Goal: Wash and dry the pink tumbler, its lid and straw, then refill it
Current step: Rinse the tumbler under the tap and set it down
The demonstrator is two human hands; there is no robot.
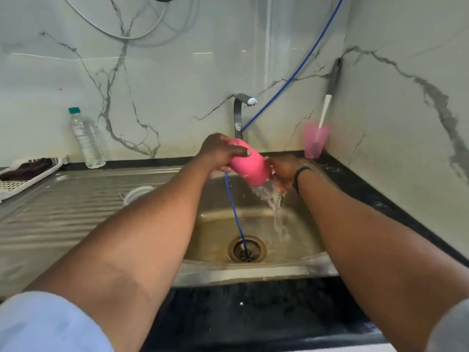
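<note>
A: What is the biggest thing here?

B: The marble wall [177,80], white with grey veins, behind and to the right. Below it is the dark bench [375,199], and in it the steel sink [253,273] with a ribbed drainboard [63,212] to the left.

A: Is there any writing or brand?

B: I cannot read any, not even on the clear water bottle [86,139] with the green cap at the back edge of the drainboard.

A: Where is the pink tumbler?

B: The pink tumbler [250,165] is over the basin, under the tap [241,110], tilted with its mouth down to the right, and water pours out of it. It is plain matte pink.

A: And the hands?

B: The left hand [218,151] has its grip closed around the tumbler's base. The right hand [284,174] is at the mouth; I cannot tell its grip.

A: Smaller things?

B: A white basket [22,182] at the drainboard's left edge, a pink cup [315,142] with a brush in the back right corner, a clear lid [137,194] beside the basin, and a blue hose [234,207] going into the drain.
</note>
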